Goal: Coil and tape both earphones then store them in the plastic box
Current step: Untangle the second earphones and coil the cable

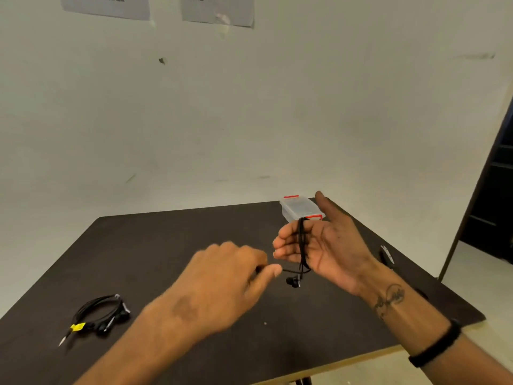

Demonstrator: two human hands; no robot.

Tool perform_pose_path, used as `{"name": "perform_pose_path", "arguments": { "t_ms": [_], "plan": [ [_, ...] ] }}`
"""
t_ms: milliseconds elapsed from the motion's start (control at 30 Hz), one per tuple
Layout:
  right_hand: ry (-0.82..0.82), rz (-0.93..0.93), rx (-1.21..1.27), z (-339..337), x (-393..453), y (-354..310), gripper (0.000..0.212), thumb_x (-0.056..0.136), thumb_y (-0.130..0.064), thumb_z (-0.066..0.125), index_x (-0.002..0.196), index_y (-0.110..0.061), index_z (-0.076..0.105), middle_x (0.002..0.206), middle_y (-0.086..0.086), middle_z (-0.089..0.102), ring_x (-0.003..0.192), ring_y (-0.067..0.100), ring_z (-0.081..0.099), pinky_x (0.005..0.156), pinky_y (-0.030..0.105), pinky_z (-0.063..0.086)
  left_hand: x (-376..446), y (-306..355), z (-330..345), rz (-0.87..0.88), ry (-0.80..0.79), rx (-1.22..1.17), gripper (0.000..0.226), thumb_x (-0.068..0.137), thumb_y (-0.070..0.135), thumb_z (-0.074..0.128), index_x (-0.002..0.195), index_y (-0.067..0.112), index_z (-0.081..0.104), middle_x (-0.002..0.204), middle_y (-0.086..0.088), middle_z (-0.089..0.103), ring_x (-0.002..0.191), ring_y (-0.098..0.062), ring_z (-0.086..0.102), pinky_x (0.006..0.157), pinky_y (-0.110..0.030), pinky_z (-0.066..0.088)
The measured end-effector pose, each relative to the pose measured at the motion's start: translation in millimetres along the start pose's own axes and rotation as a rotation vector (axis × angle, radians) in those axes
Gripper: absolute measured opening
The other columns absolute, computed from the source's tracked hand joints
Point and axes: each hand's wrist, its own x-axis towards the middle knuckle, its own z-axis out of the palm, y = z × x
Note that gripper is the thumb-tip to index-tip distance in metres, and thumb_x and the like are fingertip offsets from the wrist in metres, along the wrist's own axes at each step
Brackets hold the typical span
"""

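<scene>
the thin black earphone cord (302,243) is wound in several loops around the fingers of the right hand (319,245), which is held palm-up above the dark matte surface (194,240), just in front of the clear plastic box with red clasps (301,208). its fingers are loosely curled, keeping the loops in place, thumb pointing up. below that hand a short tail of cord runs sideways to the left hand (230,273), which pinches it between thumb and forefinger; one small black earbud (293,282) dangles free under the loops.

this looks like the last turns of coiling the second earphone. to do it well, the left hand should keep light tension on the tail and lay each turn flat beside the others, not crossing them, so the bundle slides off the fingers in one piece. the dangling bud is best tucked against the coil before taping.

well to the left of the box, near the front edge of the surface, lies the other black earphone coil (102,312), already bound with a strip of yellow tape (77,327), its plug sticking out. the box lid appears closed.
</scene>
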Motion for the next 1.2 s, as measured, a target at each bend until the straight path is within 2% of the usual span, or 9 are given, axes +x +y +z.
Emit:
{"name": "perform_pose_path", "arguments": {
  "t_ms": [133,267,333,433,567,700,867,1100,1200],
  "plan": [
    [-0.161,0.145,-0.228,9,-8,11,0.096,0.099,-0.076,0.023,0.104,0.008,0.068,0.100,0.031,0.070,0.087,0.037,0.067,0.084,0.039,0.056,10,-16,-29,0.060,0.026,-0.029,0.051,0.099,0.068,0.036,0.078,0.030,0.062,0.062,0.013,0.060,0.060,-0.007,0.056,0.061,-0.031,0.047],
    [-0.384,0.241,-0.348,19,-15,19,0.096,0.099,-0.078,0.017,0.093,0.004,0.065,0.084,0.022,0.064,0.073,0.029,0.064,0.101,0.059,0.045,25,-34,-35,0.118,0.073,-0.295,0.047,0.094,0.066,0.053,0.072,0.028,0.070,0.050,0.015,0.054,0.048,-0.006,0.046,0.051,-0.019,0.032],
    [-0.440,0.233,-0.318,25,-22,20,0.089,0.101,-0.076,0.018,0.083,0.000,0.061,0.074,0.016,0.056,0.061,0.022,0.056,0.095,0.056,0.049,29,-44,-24,0.092,0.118,-0.486,0.040,0.091,0.060,0.063,0.073,0.027,0.074,0.049,0.012,0.051,0.046,-0.007,0.040,0.051,-0.020,0.030],
    [-0.422,0.222,-0.224,36,-30,14,0.078,0.102,-0.073,0.023,0.070,-0.007,0.052,0.060,0.008,0.042,0.051,0.017,0.034,0.073,0.039,0.051,29,-56,7,0.006,0.188,-0.804,0.034,0.086,0.055,0.072,0.077,0.022,0.077,0.055,0.003,0.052,0.052,-0.014,0.039,0.053,-0.031,0.030],
    [-0.278,0.254,-0.162,40,-30,13,0.071,0.101,-0.070,0.032,0.059,-0.014,0.036,0.050,0.000,0.022,0.048,0.017,0.011,0.048,0.028,0.024,19,-53,52,-0.050,0.254,-1.041,0.018,0.090,0.040,0.071,0.089,0.024,0.081,0.072,0.003,0.070,0.064,-0.012,0.061,0.063,-0.028,0.050],
    [-0.216,0.264,-0.005,31,-24,17,0.068,0.101,-0.066,0.041,0.056,-0.017,0.026,0.046,-0.003,0.014,0.040,0.012,0.009,0.044,0.026,0.012,7,-36,85,0.010,0.316,-0.962,0.017,0.098,0.029,0.068,0.109,0.033,0.080,0.100,0.010,0.078,0.098,-0.016,0.073,0.088,-0.036,0.059],
    [-0.267,0.275,0.142,20,-11,25,0.068,0.101,-0.064,0.047,0.054,-0.018,0.027,0.043,-0.005,0.017,0.036,0.008,0.012,0.041,0.023,0.014,12,-25,103,-0.016,0.381,-0.828,0.021,0.098,0.020,0.071,0.108,0.037,0.077,0.105,0.018,0.073,0.105,-0.014,0.068,0.091,-0.034,0.056],
    [-0.264,0.338,0.233,8,16,36,0.068,0.099,-0.063,0.049,0.053,-0.019,0.027,0.043,-0.005,0.016,0.036,0.008,0.011,0.039,0.019,0.016,20,-27,105,-0.144,0.067,-1.549,0.038,0.105,0.038,0.052,0.117,0.012,0.078,0.106,-0.013,0.075,0.096,-0.023,0.068,0.086,-0.041,0.055],
    [-0.305,0.371,0.310,5,37,47,0.069,0.101,-0.060,0.051,0.049,-0.018,0.030,0.042,-0.005,0.017,0.034,0.009,0.013,0.035,0.019,0.022,28,-39,112,-0.217,0.098,-1.502,0.036,0.098,0.046,0.066,0.112,0.015,0.079,0.105,-0.009,0.076,0.099,-0.024,0.067,0.090,-0.044,0.055]
  ]
}}
